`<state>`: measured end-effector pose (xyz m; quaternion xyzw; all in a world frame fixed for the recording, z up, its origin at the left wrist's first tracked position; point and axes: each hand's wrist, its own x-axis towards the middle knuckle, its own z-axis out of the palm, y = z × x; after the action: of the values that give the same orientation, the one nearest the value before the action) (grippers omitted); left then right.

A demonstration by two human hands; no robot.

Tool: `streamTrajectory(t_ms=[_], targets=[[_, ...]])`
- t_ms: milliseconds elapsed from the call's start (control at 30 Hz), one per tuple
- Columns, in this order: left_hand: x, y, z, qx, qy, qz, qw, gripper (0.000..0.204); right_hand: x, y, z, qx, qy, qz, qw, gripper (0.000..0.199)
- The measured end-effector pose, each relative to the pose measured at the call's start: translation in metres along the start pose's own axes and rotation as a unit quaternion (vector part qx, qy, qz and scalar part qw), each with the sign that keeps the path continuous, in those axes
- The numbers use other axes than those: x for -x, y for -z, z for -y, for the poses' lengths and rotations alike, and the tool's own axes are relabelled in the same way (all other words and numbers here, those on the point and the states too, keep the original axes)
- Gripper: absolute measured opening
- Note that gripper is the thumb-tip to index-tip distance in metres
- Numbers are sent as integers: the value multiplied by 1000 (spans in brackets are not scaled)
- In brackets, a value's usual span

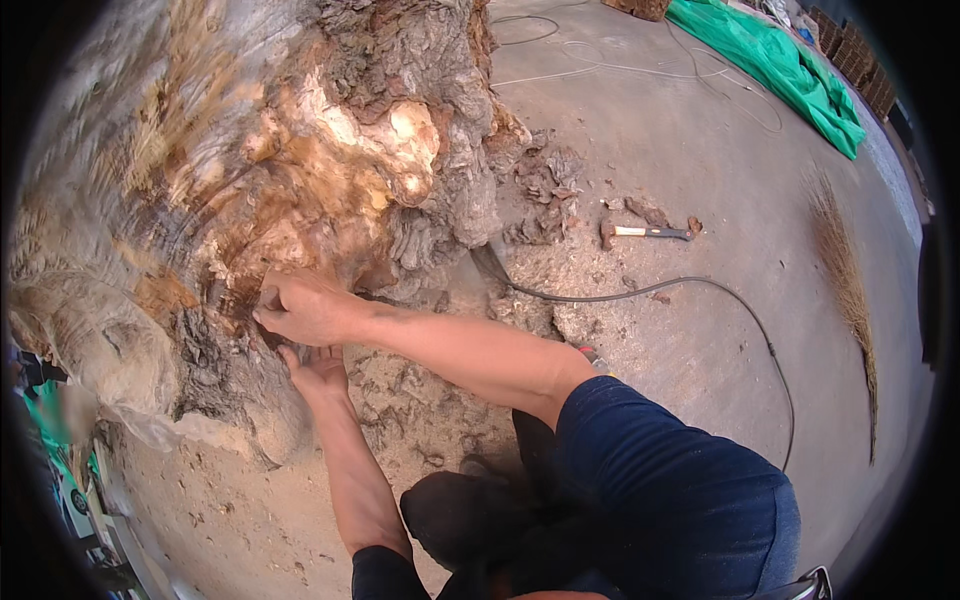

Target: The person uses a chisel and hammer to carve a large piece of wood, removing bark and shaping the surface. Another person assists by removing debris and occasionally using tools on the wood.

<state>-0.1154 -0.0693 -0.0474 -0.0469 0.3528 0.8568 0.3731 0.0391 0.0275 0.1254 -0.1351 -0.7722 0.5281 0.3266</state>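
Note:
A huge gnarled tree stump (pixel 330 170) with rough grey bark and bare orange-brown wood fills the upper left. At its lower edge my right hand (pixel 305 308) is against the wood, its fingers curled inward in a closed grip. Whatever lies between those fingers is hidden. Just below it, my left hand (pixel 318 372) is turned palm up beside the bark, thumb apart from the fingers and nothing visible on the palm. Its fingertips are partly covered by the right hand and the wood.
A claw hammer (pixel 650 232) lies on the floor among bark chips, right of the stump. A dark cable (pixel 690 280) curves across the concrete. Farther right is a twig broom (pixel 848 300). Green tarp (pixel 770 65) lies at the back right. Sawdust (pixel 240 500) covers the ground below.

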Motion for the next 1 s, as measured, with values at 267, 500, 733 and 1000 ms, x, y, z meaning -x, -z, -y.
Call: streamTrajectory(t_ms=[267,500,733,1000], targets=[[6,-41,16,-139,-66,-113,982,79,90,76,-61,-31,-173,-6,984,27],[3,-21,24,-232,-113,-106,960,80,203,153,-114,-31,-207,-133,969,22],[-7,-12,31,-283,-152,-117,940,85,247,217,-94,-252,-126,-240,929,30],[0,-9,18,-269,-75,-111,954,76,209,243,-66,-337,92,-221,911,26]])
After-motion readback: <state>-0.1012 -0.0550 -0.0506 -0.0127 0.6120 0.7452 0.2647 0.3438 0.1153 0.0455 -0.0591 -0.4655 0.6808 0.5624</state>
